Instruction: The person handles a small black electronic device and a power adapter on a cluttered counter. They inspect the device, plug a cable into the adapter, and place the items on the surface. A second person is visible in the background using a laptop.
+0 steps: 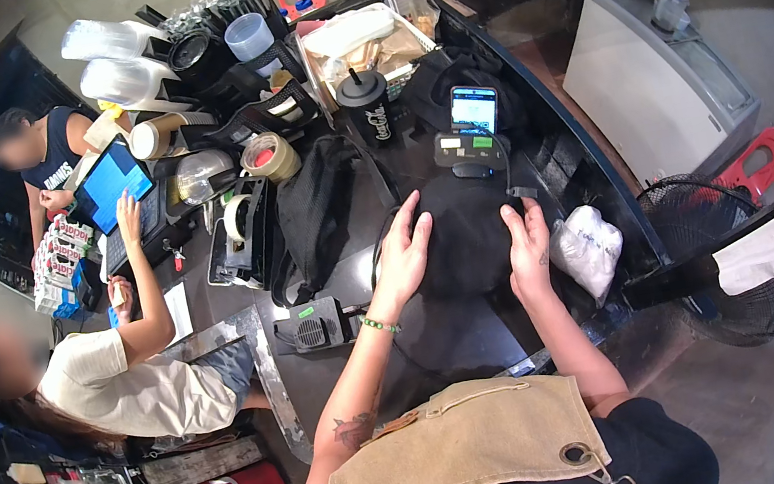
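Note:
A round, dark, soft-looking black item [466, 237], perhaps a cap or pouch, lies on the black counter [448, 339] before me. My left hand [405, 250] is at its left side, fingers extended and thumb apart; a green bead bracelet circles the wrist. At its right side, my right hand [528, 242] faces inward with straight fingers. Whether either palm presses on the cloth is hard to tell. Just beyond stands a small black device [468, 150] with green and white stickers, a lit smartphone [474, 109] propped behind it. A cable with a dark plug [522, 192] hangs by my right fingertips.
A black lidded tumbler [365, 105], a black mesh bag [321, 207], a tape dispenser [240, 223] and a small fan-like device [319, 324] sit leftward. A white plastic bag [588, 248] lies right. One co-worker [136, 380] touches a laptop [113, 183]; another person [50, 155] stands beyond.

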A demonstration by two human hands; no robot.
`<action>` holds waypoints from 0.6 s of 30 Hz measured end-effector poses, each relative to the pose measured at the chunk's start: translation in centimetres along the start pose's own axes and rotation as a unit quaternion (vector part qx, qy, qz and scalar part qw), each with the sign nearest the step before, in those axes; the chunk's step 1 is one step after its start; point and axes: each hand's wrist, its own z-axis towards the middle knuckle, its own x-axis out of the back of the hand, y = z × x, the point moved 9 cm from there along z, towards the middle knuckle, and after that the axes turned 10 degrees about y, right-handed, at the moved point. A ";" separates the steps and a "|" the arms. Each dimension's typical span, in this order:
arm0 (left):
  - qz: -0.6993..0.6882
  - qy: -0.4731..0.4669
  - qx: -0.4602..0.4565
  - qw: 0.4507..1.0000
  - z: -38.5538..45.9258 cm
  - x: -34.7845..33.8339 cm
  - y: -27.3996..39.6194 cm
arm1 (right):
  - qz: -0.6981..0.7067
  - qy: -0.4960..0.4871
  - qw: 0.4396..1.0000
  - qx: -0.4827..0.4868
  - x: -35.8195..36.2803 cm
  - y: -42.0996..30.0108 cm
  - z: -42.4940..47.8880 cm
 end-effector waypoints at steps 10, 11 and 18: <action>0.103 0.026 -0.065 0.992 2.2 -0.5 0.4 | -0.010 -0.004 1.000 -0.022 -0.6 1.8 3.0; 0.095 0.024 -0.067 0.993 2.3 -0.5 0.3 | -0.015 0.001 0.999 -0.044 -0.3 2.9 3.5; 0.029 0.008 -0.026 0.999 -2.3 0.6 1.1 | 0.011 -0.019 0.999 -0.042 1.0 1.0 -1.2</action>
